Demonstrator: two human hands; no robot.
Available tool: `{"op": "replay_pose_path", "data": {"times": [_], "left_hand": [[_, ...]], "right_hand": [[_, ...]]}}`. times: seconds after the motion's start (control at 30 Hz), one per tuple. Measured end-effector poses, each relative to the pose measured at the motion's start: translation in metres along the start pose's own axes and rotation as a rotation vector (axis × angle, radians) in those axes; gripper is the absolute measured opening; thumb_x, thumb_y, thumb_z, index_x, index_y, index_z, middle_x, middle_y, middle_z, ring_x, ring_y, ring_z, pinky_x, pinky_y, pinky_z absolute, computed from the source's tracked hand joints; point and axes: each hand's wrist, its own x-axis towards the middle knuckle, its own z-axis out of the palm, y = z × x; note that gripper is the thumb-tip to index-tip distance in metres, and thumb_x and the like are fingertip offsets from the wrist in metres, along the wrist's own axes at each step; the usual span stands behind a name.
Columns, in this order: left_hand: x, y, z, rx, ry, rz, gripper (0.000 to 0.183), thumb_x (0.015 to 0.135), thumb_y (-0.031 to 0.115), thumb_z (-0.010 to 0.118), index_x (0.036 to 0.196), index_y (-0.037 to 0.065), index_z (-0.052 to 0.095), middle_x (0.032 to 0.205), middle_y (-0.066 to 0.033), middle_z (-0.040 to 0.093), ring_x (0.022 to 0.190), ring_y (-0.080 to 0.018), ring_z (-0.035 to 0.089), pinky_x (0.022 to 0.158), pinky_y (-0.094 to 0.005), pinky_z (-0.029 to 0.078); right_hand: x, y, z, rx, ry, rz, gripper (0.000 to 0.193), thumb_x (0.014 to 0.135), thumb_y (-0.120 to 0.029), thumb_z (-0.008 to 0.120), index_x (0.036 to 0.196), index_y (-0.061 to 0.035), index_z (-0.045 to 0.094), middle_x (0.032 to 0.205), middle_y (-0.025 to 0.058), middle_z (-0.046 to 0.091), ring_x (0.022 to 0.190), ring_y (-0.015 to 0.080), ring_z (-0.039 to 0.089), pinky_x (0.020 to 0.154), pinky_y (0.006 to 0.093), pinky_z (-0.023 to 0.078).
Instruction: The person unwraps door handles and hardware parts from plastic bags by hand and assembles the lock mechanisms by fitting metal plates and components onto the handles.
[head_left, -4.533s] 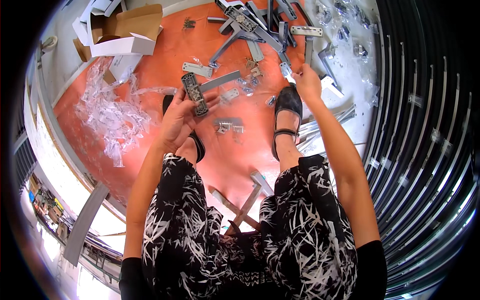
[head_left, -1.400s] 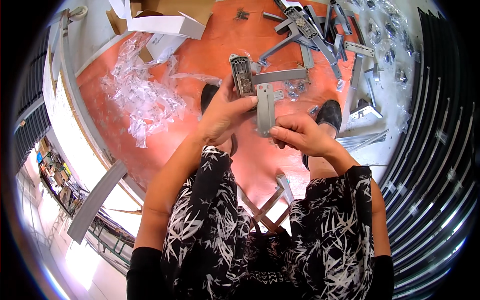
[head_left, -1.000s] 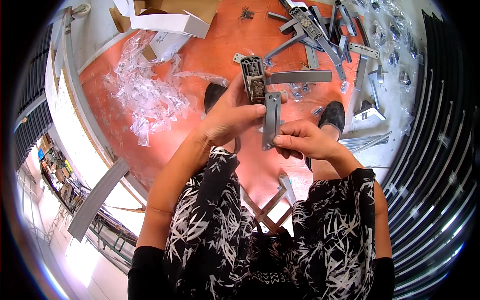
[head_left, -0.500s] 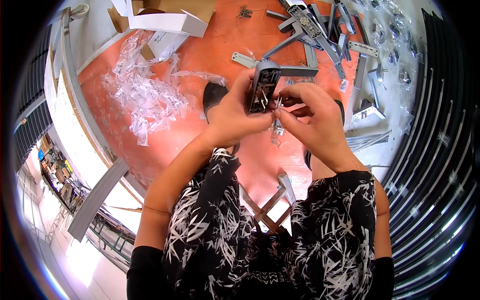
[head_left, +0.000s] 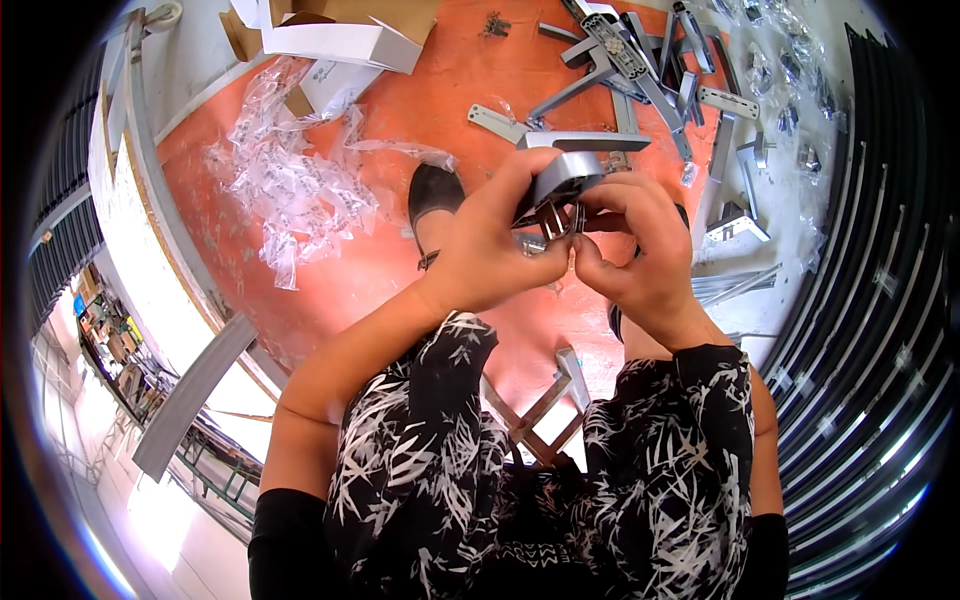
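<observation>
Above my knees, my left hand (head_left: 488,238) is wrapped round a grey door handle (head_left: 570,170). Its lever (head_left: 590,141) sticks out to the right, and the rounded end of its backplate is tilted up. Shiny metal posts (head_left: 552,220) stand at the dark underside of the plate, partly covered by my fingers. My right hand (head_left: 645,245) is closed in a pinch close beside them, with thin metal pins (head_left: 578,217) at its fingertips. Exactly which pins belong to the plate and which are pinched is hard to make out.
Several grey door handles and plates (head_left: 625,60) lie piled on the orange floor sheet (head_left: 330,250). Crumpled clear plastic (head_left: 290,170) and an open carton (head_left: 340,45) are at the far left. Long black profiles (head_left: 870,330) line the right. Thin metal rods (head_left: 735,284) lie near my right wrist.
The door handle has been tipped, so the plate's hollow underside shows less and its end more. Both hands shifted slightly right, and my right fingers came closer against the posts.
</observation>
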Motion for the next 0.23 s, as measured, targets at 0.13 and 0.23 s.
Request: {"op": "replay_pose_path", "data": {"times": [0.13,0.23], "left_hand": [[-0.0024,-0.0032,-0.0004,-0.159,-0.034,-0.074,0.061,0.078,-0.004,0.068,0.132,0.007,0.043,0.110,-0.0055,0.055,0.096,-0.0106,0.058,0.087,-0.0256,0.050],[-0.0032,0.0024,-0.0028,-0.398,-0.035,-0.207,0.062,0.081,-0.004,0.065,0.136,0.009,0.040,0.115,-0.0071,0.056,0.104,-0.0130,0.058,0.093,-0.0290,0.049]], "right_hand": [[-0.0033,-0.0002,-0.0081,-0.135,-0.069,-0.039,0.035,0.071,0.002,0.074,0.105,-0.0008,0.064,0.103,0.0099,0.062,0.087,0.0206,0.068,0.074,0.0294,0.061],[-0.0052,0.0034,-0.0109,-0.276,-0.092,-0.099,0.036,0.072,0.000,0.074,0.107,-0.0047,0.065,0.112,0.0094,0.061,0.093,0.0247,0.068,0.081,0.0337,0.060]]}}
